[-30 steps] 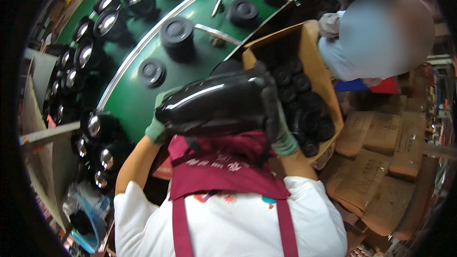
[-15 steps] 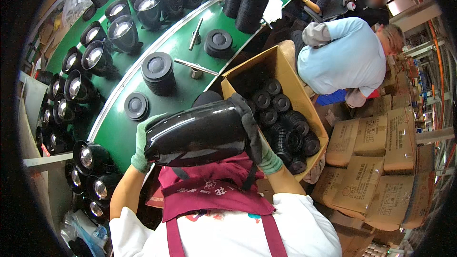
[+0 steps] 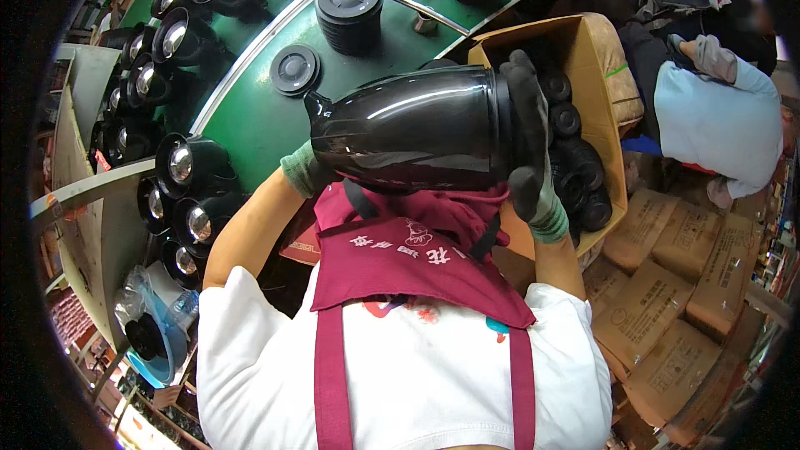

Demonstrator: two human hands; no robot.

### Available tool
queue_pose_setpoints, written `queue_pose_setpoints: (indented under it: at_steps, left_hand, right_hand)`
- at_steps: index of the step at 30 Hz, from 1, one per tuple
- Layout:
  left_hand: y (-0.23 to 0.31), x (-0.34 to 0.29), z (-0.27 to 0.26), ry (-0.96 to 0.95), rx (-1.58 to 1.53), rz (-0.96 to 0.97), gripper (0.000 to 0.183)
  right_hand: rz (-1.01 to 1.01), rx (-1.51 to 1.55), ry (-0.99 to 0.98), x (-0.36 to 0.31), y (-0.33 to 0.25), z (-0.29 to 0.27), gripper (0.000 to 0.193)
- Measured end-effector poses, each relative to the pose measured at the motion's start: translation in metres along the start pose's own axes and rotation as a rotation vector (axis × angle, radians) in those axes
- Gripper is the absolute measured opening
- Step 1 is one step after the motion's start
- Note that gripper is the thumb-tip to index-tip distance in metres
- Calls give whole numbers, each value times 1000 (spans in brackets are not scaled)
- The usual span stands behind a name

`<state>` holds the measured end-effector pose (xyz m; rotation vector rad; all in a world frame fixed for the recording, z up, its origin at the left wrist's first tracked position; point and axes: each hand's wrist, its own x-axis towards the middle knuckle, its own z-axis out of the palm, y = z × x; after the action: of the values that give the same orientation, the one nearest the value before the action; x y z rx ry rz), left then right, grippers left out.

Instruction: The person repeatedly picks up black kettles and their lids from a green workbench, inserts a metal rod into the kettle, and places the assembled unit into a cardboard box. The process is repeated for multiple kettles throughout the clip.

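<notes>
green worktop (image 3: pixel 258 137) fills upper left to upper center, surface glossy, pale metal strip (image 3: pixel 287 14) cutting diagonally over it. left side: grey panel (image 3: pixel 83 100) standing upright, pale bar (image 3: pixel 96 190) sticking out across it toward the worktop. lower left: blue basin (image 3: pixel 175 346) below worktop level. lower right: brown cartons (image 3: pixel 642 308), stacked close, printed sides. grey beam (image 3: pixel 768 304) at right edge, clutter around it, too small to sort. floor mostly hidden. light reflects off the worktop; lower right dimmer, frame corners black.
</notes>
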<state>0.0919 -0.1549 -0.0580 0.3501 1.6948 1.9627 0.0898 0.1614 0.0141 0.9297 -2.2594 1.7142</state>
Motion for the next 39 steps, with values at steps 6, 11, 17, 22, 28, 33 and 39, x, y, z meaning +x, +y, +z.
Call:
queue_pose_setpoints:
  at_steps: [6, 11, 17, 22, 28, 33, 39]
  left_hand:
    - [-11, -5, -3, 95, -88, 15, 41]
    - [22, 3, -8, 388, 71, 26, 37]
    - [21, 2, -5, 219, 75, -52, 33]
    - [-4, -1, -1, 314, 63, 115, 31]
    - [-16, -12, -7, 441, -305, -46, 51]
    - [65, 2, 25, 497, 469, 278, 42]
    - [42, -11, 11, 331, -82, -38, 33]
  right_hand:
    - [243, 210, 103, -11, 6, 14, 84]
    - [495, 459, 65, -24, 26, 13, 85]
    - [798, 505, 17, -48, 38, -9, 85]
    - [404, 339, 11, -4, 3, 1, 69]
    - [335, 319, 161, -9, 6, 13, 65]
    - [496, 648, 307, -5, 9, 32, 70]
    - [343, 552, 215, -22, 6, 15, 76]
